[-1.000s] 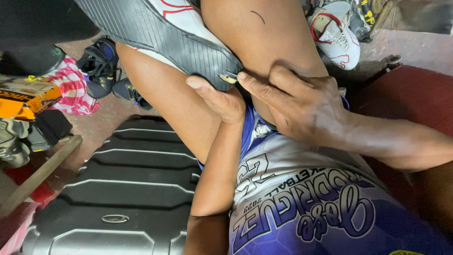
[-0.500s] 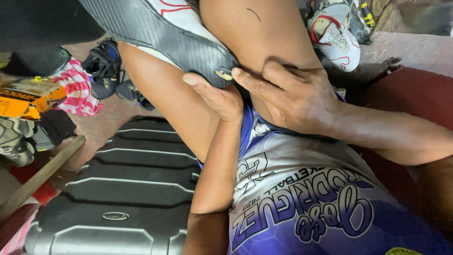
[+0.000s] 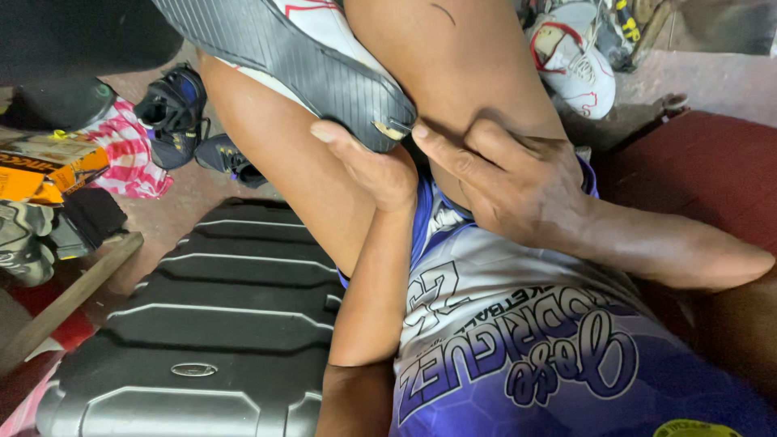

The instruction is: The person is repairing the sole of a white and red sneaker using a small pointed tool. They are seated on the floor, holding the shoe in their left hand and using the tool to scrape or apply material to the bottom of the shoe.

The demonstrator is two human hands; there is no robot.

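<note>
Both thumbs pinching the sneaker sole's point(image 3: 299, 61) heel edge, left hand point(image 3: 368, 166) & right hand point(image 3: 518, 190) just below it, so imo press evenly w/ steady pressure.

Dark ribbed suitcase point(image 3: 218, 324) lying flat at left; black sneakers point(image 3: 174, 113) beyond; white-and-red shoe point(image 3: 571, 69) top right; red-striped cloth point(image 3: 129, 158).

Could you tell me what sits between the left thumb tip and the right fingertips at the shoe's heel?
In the head view, a small pale metallic piece at the edge of the grey ribbed sole lies between the left hand and right hand.
</note>
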